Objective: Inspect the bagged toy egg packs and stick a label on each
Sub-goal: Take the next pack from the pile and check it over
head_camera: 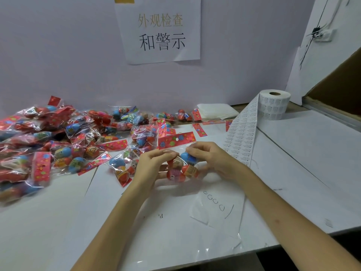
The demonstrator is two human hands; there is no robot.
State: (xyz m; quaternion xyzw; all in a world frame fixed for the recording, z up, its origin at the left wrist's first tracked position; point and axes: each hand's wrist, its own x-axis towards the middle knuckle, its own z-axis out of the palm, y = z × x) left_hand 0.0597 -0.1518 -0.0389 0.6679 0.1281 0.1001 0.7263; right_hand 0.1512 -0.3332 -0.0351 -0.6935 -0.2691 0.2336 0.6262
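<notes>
A white table [293, 153] carries a crinkly heap of clear plastic toy egg packs [48, 145] on its left side. At the right stands a white label roll [274, 104], its paper strip [242, 137] trailing toward the middle. At the centre both hands hold one pack [180, 167] of glossy red and blue eggs under a red flowered header card [176, 139]. The left hand [150, 167] curls round its left side and the right hand [213, 161] pinches its right.

packing inspection station (wall sign [158, 30], label roll [274, 104])
</notes>
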